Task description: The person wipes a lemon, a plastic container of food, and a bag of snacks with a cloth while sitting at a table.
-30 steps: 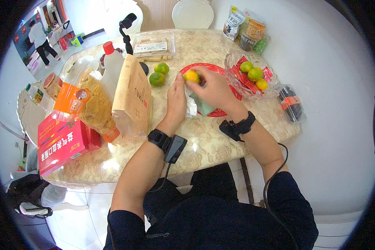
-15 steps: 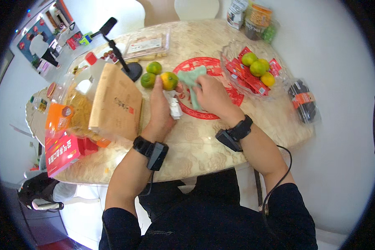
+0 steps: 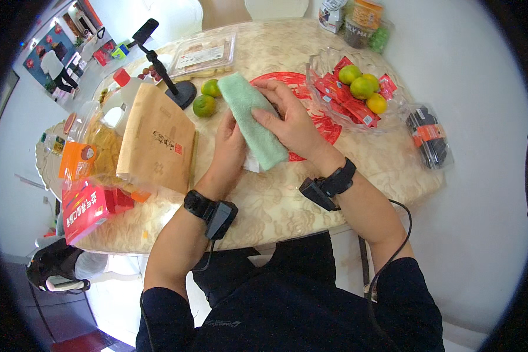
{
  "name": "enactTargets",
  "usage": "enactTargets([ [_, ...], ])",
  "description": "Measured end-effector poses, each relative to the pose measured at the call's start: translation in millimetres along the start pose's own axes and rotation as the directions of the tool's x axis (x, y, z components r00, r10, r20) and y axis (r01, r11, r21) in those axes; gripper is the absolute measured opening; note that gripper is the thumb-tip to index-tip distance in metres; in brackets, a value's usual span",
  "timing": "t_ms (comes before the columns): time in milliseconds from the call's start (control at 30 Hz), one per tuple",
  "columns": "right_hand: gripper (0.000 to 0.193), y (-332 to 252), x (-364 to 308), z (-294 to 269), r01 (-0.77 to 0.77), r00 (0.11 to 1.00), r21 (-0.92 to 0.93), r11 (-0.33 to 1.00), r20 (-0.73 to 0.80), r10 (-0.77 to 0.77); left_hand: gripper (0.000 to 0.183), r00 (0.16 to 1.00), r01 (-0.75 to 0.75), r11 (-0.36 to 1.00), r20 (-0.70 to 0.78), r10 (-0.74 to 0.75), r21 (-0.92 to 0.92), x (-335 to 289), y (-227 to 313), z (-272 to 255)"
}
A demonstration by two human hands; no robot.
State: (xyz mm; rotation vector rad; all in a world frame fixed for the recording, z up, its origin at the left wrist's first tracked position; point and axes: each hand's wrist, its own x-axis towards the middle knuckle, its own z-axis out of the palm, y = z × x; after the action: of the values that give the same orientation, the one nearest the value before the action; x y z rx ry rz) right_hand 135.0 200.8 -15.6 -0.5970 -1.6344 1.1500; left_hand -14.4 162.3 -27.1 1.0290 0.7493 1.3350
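A green cloth (image 3: 253,126) is spread between my hands above the table. My right hand (image 3: 293,120) grips it, the thumb pressed on its upper face. My left hand (image 3: 230,144) is closed under the cloth's left side, around a tangerine that the cloth now hides. White tissue (image 3: 252,163) peeks out below the cloth. Just beyond my left hand, two greenish tangerines, a nearer one (image 3: 204,106) and a farther one (image 3: 211,88), lie on the table. A red paper-cut mat (image 3: 320,117) lies partly behind my right hand.
At right stand a glass bowl (image 3: 317,85) of red packets and citrus and a clear box of dark fruit (image 3: 429,141). A phone stand (image 3: 183,95), a brown paper package (image 3: 161,141) and a red box (image 3: 91,211) occupy the left. A plastic tray (image 3: 208,56) sits farther back.
The cloth has moved left, from beside the tangerine to over it, and now lies spread out. My right hand has turned and come close to my left, which keeps its hold.
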Motion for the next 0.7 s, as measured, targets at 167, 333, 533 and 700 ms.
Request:
enactTargets([
  [167, 0.053, -5.2, -3.4, -4.3, 0.232, 0.972, -0.447, 0.864, 0.136, -0.19, 0.044, 0.979, 0.199, 0.955, 0.003, -0.203, -0.218, -6.3, -6.9, 4.0],
  [333, 0.027, -11.8, -5.9, -1.4, 0.07, 0.997, -0.341, 0.938, 0.038, -0.061, 0.039, 0.957, 0.245, 0.969, 0.157, -0.245, 0.018, -3.2, -19.9, -8.3],
  [533, 0.027, -12.9, -4.4, 3.3, -0.183, 0.958, -0.059, 0.981, -0.235, 0.165, 0.041, 0.945, 0.22, 0.968, 0.219, -0.241, 0.118, -0.3, -33.4, -10.8],
  [700, 0.03, -3.9, -3.1, 5.6, -0.098, 0.97, 0.038, 0.994, -0.22, 0.104, 0.051, 0.814, 0.524, 0.743, 0.502, -0.292, -0.417, 0.3, -19.5, -17.9],
])
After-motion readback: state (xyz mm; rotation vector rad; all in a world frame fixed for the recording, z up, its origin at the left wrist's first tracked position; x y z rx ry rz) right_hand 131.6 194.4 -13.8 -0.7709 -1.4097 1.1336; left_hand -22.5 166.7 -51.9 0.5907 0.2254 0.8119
